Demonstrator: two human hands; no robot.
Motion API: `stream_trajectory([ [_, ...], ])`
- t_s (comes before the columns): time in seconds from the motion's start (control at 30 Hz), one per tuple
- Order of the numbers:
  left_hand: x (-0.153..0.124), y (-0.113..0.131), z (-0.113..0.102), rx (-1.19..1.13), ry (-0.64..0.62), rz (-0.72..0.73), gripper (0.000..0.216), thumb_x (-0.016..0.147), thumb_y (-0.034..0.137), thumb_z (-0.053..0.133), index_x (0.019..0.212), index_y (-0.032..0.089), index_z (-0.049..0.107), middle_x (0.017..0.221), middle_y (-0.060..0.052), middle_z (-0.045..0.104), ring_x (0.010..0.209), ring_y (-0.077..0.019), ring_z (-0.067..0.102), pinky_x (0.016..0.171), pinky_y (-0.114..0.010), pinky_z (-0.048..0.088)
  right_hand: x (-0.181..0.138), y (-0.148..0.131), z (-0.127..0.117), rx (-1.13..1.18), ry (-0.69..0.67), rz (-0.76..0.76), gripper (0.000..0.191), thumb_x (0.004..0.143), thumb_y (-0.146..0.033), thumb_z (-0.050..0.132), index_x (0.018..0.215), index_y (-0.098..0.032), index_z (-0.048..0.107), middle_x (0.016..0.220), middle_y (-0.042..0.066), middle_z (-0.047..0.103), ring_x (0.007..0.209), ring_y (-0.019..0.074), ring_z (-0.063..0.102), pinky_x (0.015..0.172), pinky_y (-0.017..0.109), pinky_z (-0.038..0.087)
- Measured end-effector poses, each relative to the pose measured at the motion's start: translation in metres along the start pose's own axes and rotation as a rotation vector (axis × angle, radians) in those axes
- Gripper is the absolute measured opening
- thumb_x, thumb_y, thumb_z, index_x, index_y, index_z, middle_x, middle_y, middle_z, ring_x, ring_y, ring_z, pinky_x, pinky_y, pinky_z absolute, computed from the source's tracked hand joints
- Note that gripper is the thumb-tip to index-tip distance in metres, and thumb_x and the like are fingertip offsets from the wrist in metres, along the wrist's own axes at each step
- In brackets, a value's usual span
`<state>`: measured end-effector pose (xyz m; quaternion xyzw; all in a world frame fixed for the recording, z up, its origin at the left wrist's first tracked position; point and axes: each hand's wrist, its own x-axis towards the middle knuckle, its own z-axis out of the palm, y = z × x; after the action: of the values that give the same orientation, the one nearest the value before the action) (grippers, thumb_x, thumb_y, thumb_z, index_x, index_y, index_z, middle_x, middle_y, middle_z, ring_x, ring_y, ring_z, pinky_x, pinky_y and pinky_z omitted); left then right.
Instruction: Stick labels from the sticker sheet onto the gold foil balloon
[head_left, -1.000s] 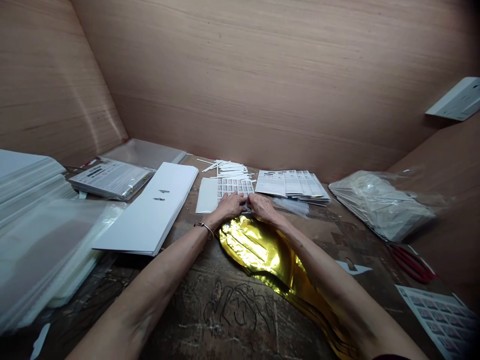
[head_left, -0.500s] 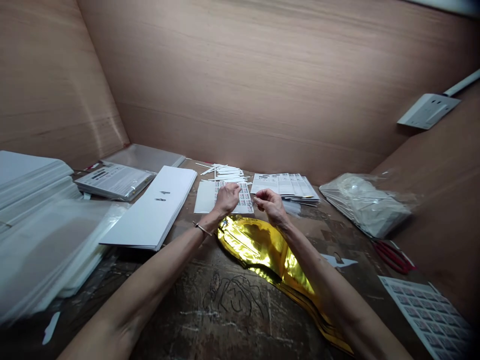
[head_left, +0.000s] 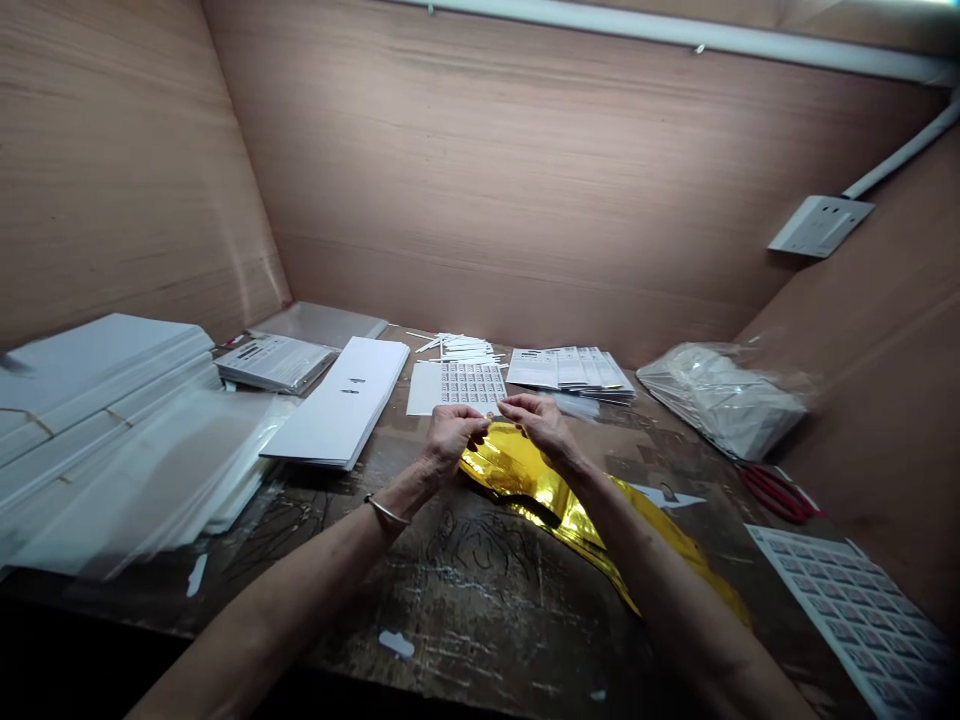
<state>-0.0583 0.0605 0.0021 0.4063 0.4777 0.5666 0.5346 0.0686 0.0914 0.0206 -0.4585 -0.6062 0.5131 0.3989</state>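
My left hand (head_left: 455, 432) and my right hand (head_left: 541, 420) meet in front of me, thumbs and fingertips pinched close together. A tiny pale piece (head_left: 490, 414) shows between the fingertips; it is too small to name. Just under both hands lies the end of a stack of flat, shiny gold foil pieces (head_left: 517, 462), which runs right beneath my right forearm. Whether the fingers touch the foil, I cannot tell. Directly beyond the hands is a sheet of small printed labels (head_left: 474, 382), lying partly on a plain white sheet (head_left: 424, 388).
White strips (head_left: 463, 348) and printed cards (head_left: 574, 368) lie at the back. Left are white cards (head_left: 341, 405), clear bags (head_left: 187, 470) and a wrapped pack (head_left: 276, 360). On the right are a plastic-wrapped bundle (head_left: 724, 400), red-handled scissors (head_left: 772, 492) and another label sheet (head_left: 855, 610).
Both hands have come back off the label sheet towards me and drawn together over the gold foil's end. The view has also shifted, showing more of the table's front edge.
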Motion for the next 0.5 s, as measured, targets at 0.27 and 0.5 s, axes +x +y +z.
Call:
stream_trajectory([
  [0.27,-0.016,0.002,-0.003,0.105,0.0,-0.041,0.009,0.051,0.015,0.055,0.045,0.01,0.05,0.039,0.003,0.046,0.037,-0.0043,0.04,0.039,-0.018,0.03,-0.002,0.008,0.003,-0.25,-0.096,-0.074,0.016,0.055,-0.027,0.054,0.052,-0.012,0.052,0.049,-0.003,0.046,0.05,0.0072,0.038,0.048,0.02,0.029],
  [0.5,-0.025,0.013,-0.02,0.182,0.037,-0.244,0.038,0.069,0.047,0.043,0.073,0.01,0.05,0.045,-0.001,0.052,0.03,-0.0065,0.04,0.029,-0.017,0.023,0.001,0.01,0.022,-0.308,-0.034,-0.044,0.017,0.054,-0.029,0.052,0.05,-0.013,0.049,0.048,-0.003,0.042,0.049,0.0071,0.035,0.048,0.02,0.028],
])
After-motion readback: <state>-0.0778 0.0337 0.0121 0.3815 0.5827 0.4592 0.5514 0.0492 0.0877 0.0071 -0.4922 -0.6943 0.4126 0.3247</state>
